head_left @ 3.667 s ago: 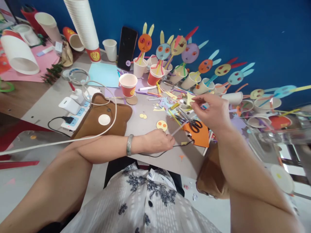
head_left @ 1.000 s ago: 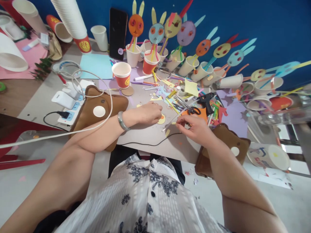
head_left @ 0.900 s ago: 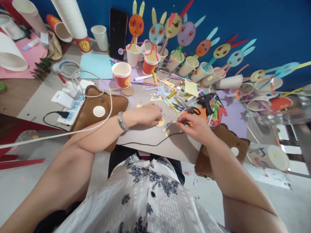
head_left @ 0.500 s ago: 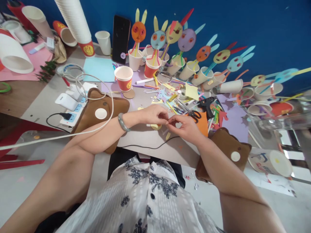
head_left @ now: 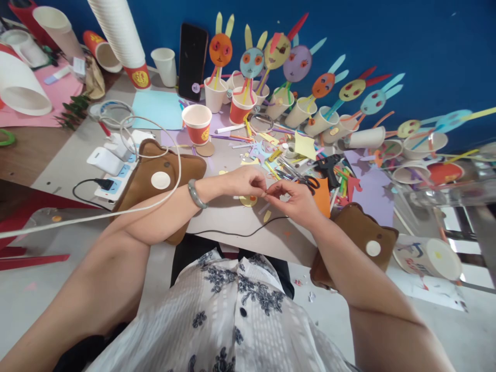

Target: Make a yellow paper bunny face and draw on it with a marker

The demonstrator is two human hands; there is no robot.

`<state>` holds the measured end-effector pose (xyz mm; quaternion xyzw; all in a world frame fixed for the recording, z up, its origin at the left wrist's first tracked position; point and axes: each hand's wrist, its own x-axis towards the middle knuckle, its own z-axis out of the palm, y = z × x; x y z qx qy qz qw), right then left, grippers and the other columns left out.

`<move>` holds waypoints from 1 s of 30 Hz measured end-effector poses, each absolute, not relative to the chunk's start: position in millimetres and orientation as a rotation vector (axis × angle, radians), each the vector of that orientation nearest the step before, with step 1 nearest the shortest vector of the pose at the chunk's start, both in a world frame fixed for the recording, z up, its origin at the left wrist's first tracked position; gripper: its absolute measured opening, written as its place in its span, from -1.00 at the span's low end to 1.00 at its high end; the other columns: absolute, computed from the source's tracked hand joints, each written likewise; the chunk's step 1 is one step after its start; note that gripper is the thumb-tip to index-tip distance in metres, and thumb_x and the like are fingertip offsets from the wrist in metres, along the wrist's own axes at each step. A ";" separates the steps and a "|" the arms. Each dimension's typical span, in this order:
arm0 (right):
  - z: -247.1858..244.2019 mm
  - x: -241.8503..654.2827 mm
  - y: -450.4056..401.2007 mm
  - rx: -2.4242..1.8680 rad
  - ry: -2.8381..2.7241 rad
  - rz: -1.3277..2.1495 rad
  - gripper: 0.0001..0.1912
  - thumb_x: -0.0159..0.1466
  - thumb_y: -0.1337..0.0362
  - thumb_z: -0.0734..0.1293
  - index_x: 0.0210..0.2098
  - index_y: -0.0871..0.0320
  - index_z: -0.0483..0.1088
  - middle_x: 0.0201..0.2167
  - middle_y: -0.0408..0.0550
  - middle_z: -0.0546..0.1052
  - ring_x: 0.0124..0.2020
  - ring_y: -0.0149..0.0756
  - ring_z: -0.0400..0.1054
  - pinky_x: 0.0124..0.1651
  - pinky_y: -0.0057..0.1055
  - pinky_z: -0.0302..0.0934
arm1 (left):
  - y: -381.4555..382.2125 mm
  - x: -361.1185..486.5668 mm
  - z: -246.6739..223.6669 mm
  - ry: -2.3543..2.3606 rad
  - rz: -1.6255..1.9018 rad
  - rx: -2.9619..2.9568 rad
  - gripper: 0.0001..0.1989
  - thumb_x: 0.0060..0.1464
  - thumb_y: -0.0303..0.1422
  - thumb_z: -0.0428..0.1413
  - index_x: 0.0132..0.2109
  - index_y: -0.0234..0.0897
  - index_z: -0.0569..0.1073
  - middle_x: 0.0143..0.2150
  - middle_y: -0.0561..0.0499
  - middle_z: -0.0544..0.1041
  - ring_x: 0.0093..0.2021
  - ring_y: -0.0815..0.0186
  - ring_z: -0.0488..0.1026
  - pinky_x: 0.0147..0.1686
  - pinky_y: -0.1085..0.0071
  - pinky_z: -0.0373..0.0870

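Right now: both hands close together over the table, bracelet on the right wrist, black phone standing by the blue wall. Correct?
One error: the head view shows the bracelet on the wrist of the left hand, not the right hand. The rest holds: hands close together over the table, black phone standing by the blue wall.

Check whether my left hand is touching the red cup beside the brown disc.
Apart: the head view shows grey tabletop between your left hand and the red cup.
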<state>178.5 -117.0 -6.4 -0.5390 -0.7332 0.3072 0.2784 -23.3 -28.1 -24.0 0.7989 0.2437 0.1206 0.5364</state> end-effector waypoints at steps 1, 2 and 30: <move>-6.4 178.2 -117.2 -1.448 -1.970 0.818 -0.68 0.31 -0.04 0.42 -0.38 0.08 0.48 -0.44 -0.09 0.58 -0.43 -0.29 0.41 -0.29 -0.32 0.34 | -27.9 -23.3 -24.0 0.581 0.289 1.904 -0.92 0.04 -0.40 0.21 -0.35 -0.34 0.55 -0.42 0.08 0.54 -0.37 0.41 0.43 -0.33 0.47 0.31; -6.6 178.1 -117.3 -1.447 -1.971 0.814 -0.67 0.31 -0.05 0.41 -0.37 0.08 0.48 -0.44 -0.09 0.58 -0.43 -0.29 0.41 -0.29 -0.32 0.35 | -27.7 -23.4 -24.0 0.581 0.288 1.905 -0.93 0.03 -0.41 0.20 -0.35 -0.34 0.55 -0.42 0.08 0.54 -0.37 0.41 0.42 -0.33 0.47 0.31; -20.5 197.1 -147.9 -1.903 -2.318 0.786 -0.84 0.23 0.26 0.41 -0.20 0.14 0.57 -0.28 0.04 0.60 -0.33 -0.17 0.45 -0.21 -0.25 0.28 | -19.9 -23.5 -23.6 1.025 0.373 1.659 -0.86 -0.04 -0.62 0.17 -0.42 -0.30 0.49 -0.50 0.07 0.59 -0.54 0.43 0.46 -0.44 0.47 0.35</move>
